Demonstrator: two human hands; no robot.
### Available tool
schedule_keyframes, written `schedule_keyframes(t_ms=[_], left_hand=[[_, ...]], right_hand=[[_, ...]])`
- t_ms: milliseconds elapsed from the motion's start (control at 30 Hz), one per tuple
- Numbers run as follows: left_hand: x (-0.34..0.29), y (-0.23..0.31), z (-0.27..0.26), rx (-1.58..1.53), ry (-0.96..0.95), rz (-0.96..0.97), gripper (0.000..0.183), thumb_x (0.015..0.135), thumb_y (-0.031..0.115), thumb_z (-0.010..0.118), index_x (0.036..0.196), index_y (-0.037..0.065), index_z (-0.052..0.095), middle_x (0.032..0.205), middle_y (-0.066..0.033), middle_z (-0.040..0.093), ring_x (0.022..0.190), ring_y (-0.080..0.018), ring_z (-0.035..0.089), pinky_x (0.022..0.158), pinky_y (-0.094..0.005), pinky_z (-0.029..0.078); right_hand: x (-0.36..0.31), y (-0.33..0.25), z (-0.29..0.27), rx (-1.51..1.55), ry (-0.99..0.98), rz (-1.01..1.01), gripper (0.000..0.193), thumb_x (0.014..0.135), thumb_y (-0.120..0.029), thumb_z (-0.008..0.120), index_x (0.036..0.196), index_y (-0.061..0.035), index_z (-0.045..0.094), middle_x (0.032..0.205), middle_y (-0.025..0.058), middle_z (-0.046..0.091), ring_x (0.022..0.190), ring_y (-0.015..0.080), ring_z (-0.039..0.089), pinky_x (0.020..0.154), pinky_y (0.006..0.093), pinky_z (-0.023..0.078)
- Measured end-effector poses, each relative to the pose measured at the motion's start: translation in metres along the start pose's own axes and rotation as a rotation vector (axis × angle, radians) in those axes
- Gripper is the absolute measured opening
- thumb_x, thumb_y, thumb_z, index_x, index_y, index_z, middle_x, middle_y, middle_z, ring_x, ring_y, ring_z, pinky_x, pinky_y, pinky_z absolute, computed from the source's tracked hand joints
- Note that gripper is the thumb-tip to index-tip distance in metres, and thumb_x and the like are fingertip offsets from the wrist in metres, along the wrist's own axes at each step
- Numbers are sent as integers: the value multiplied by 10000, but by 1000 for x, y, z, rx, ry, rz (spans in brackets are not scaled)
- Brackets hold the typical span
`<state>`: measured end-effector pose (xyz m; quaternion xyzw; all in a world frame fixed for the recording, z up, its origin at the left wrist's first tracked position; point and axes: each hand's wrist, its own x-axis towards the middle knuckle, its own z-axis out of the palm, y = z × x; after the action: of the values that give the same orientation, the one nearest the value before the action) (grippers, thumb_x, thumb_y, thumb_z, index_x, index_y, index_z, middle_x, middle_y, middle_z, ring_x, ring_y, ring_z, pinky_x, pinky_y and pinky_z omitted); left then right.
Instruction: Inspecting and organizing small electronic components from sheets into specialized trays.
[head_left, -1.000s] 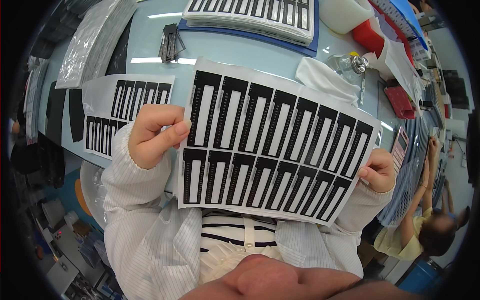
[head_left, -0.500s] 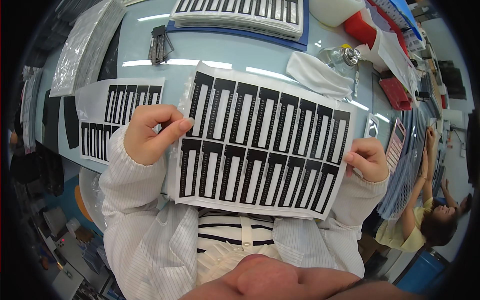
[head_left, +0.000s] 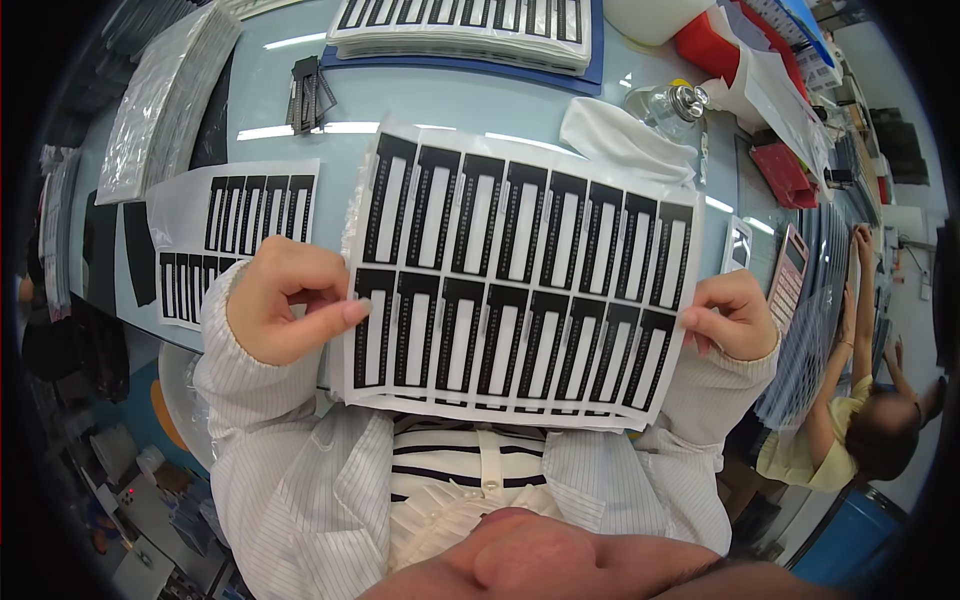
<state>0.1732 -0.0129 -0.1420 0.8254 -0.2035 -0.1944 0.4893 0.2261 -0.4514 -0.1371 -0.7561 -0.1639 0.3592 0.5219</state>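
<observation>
Both hands are holding the sheet (head_left: 515, 285) of black comb-shaped die-cuts up off the tabletop (head_left: 440, 100), in front of the chest and facing the camera: left hand (head_left: 280, 312) is pinching the left edge between thumb and fingers (head_left: 335, 313), right hand (head_left: 730, 318) is gripping the right edge with fingers curled behind it. Holding by the margins is keeping both rows uncovered and the sheet flat, which looks like a way to view every piece at once. A second sheet (head_left: 235, 235) is lying flat on the tabletop just beyond the left hand, and a stack (head_left: 465, 25) is sitting at the far edge.
</observation>
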Motion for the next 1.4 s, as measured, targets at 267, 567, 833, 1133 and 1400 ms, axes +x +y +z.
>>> schedule_keyframes(t_ms=[267,567,833,1133,1400], left_hand=[[-1,-8,7,16,281,144,230,848,113,574,654,-4,536,547,-41,483,449,-104,403,442,-243,305],[4,-16,18,108,564,318,214,881,107,571,703,-5,529,590,-34,483,478,-101,399,450,-232,300],[5,-17,19,141,629,343,218,879,109,582,703,-6,527,593,-38,481,474,-106,398,446,-230,301],[4,-16,18,184,635,371,212,872,112,591,704,-3,533,593,-40,485,474,-109,400,439,-234,298],[5,-17,18,188,654,391,204,865,102,595,704,-6,532,589,-44,481,476,-117,397,440,-245,293]], right_hand=[[2,3,13,-6,393,-270,149,870,-34,581,754,58,599,653,77,603,490,92,537,444,204,396],[11,8,25,-263,777,-562,58,827,29,611,779,57,596,646,47,568,561,90,496,531,201,346],[14,12,29,-200,876,-619,34,819,44,614,797,64,598,674,42,558,602,76,471,556,196,336],[14,11,29,-233,889,-665,46,825,39,615,795,63,588,662,29,531,588,66,453,530,190,313],[14,11,30,-235,906,-683,33,820,43,618,806,64,597,678,41,550,588,69,464,531,190,319]])
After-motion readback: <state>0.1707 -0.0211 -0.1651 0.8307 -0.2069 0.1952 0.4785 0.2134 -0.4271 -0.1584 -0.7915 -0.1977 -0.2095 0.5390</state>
